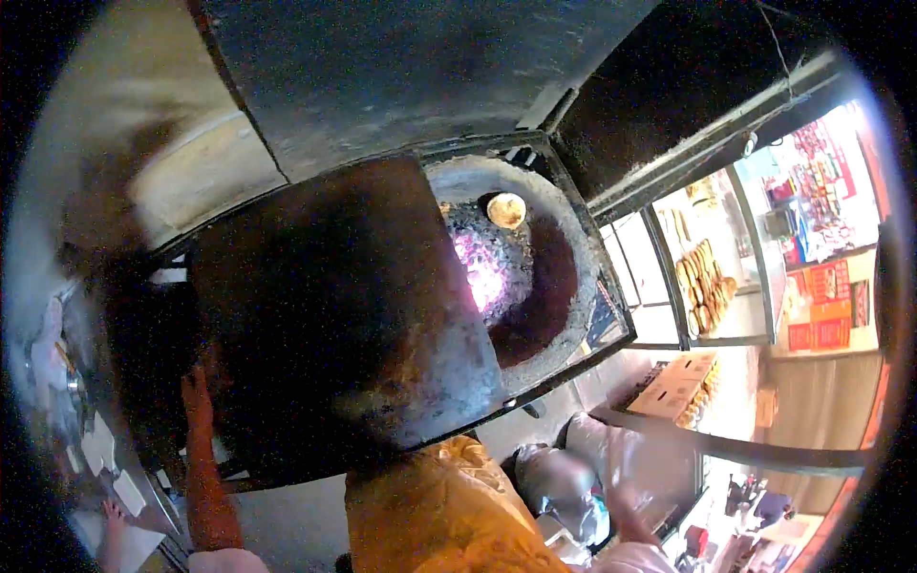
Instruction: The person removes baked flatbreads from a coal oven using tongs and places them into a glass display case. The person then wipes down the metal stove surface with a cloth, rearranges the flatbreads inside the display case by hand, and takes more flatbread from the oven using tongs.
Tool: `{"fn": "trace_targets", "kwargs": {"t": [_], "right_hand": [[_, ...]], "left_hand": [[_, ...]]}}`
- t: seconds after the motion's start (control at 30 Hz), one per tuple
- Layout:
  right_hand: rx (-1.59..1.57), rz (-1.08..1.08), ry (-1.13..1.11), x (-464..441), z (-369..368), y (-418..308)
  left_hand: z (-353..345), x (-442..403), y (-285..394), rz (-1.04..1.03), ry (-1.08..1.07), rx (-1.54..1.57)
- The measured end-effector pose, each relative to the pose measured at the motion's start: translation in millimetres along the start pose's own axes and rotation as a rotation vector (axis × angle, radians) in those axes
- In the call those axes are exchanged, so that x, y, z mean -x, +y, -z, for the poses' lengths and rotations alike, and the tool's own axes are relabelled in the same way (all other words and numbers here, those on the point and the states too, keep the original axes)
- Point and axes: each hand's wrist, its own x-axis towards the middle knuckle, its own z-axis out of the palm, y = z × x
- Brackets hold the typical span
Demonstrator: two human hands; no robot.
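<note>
Below me, a large dark metal sheet [439,325] lies over the left part of a round clay oven [594,258]. Inside the oven, coals glow pink-white [482,272], and a pale round flatbread [506,210] with browned spots sits near the far wall. My left hand [198,396] reaches to the sheet's left edge and seems to grip it; the fingertips fade into shadow. My right hand [623,498] is low on the right, apart from the oven, beside grey plastic-looking bags [597,439]. Its fingers are blurred, and nothing held can be made out.
Another person's hand [115,520] is at the lower left by white slabs [129,492]. An orange-brown cloth [449,506] hangs at the oven's near side. Long breads [705,286] fill a display on the right, above a cardboard box [673,387]. A dark hood [411,67] rises behind.
</note>
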Motion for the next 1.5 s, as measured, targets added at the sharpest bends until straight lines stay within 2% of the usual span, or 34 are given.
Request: {"fn": "trace_targets", "kwargs": {"t": [0.07, 0.13, 0.2, 0.27, 0.33, 0.37, 0.43, 0.47, 0.5, 0.57, 0.6, 0.67, 0.7, 0.73, 0.83, 0.93, 1.0, 1.03, 1.1, 1.13, 1.17, 1.33, 1.37, 1.43, 1.47, 1.5], "right_hand": [[-0.056, -0.070, -0.348, 71, -23, -10], [-0.077, -0.039, -0.614, 117, -34, -26], [-0.063, 0.082, -0.803, 135, -42, -39], [-0.001, 0.274, -0.894, 136, -50, -41], [0.010, 0.380, -0.883, 125, -60, -36], [-0.247, 0.042, -0.799, 124, -80, -22], [-0.359, -0.119, -0.819, 120, -141, 18], [-0.491, -0.249, -0.857, 120, -146, 27], [-0.495, -0.247, -0.872, 121, -155, 40], [-0.199, 0.060, -0.825, 125, -173, 66], [-0.204, 0.065, -0.833, 124, -174, 72], [-0.384, 0.266, -0.778, 122, -170, 79], [-0.398, 0.264, -0.773, 112, -145, 63], [-0.354, 0.118, -0.870, 94, -109, 37], [-0.400, -0.020, -0.990, 93, -146, 58], [-0.569, -0.028, -0.825, 93, -203, 82], [-0.713, -0.380, -0.925, 99, -272, 108], [-0.692, -0.346, -0.940, 80, -200, 80], [-0.885, -0.460, -0.927, 71, -176, 68], [-0.832, -0.149, -0.810, 65, -152, 59], [-0.857, -0.157, -0.789, 61, -147, 47], [-1.138, -0.473, -0.795, 47, -128, -14], [-1.263, -0.519, -0.831, 50, -60, -44], [-1.342, -0.418, -0.801, 78, -100, -52], [-1.275, -0.338, -0.842, 96, -124, -49], [-1.243, -0.337, -0.918, 116, -128, -45]], "left_hand": [[-11, -9, 8, 0.005, -0.058, -0.040], [-18, -10, 14, 0.002, -0.099, -0.069], [-21, -5, 20, 0.001, -0.115, -0.095], [-24, 6, 29, -0.007, -0.122, -0.122], [-28, 17, 44, -0.019, -0.123, -0.155], [-31, 22, 52, -0.029, -0.127, -0.176], [-41, 34, 68, -0.048, -0.134, -0.209], [-47, 42, 78, -0.055, -0.139, -0.223], [-57, 50, 89, -0.065, -0.152, -0.234], [-82, 68, 106, -0.076, -0.180, -0.255], [-95, 77, 115, -0.085, -0.191, -0.267], [-123, 97, 139, -0.117, -0.218, -0.284], [-138, 103, 149, -0.134, -0.235, -0.291], [-152, 109, 160, -0.152, -0.252, -0.296], [-193, 125, 190, -0.210, -0.309, -0.311], [-228, 140, 214, -0.268, -0.366, -0.325], [-251, 145, 229, -0.307, -0.409, -0.323], [-260, 149, 235, -0.324, -0.432, -0.327], [-268, 158, 249, -0.368, -0.470, -0.336], [-271, 163, 257, -0.393, -0.480, -0.336], [-269, 168, 267, -0.421, -0.488, -0.343], [-246, 228, 332, -0.675, -0.480, -0.381], [-240, 246, 341, -0.745, -0.474, -0.396], [-232, 279, 342, -0.880, -0.463, -0.417], [-229, 294, 328, -0.874, -0.550, -0.351], [-237, 300, 283, -0.633, -0.818, 0.069]]}}
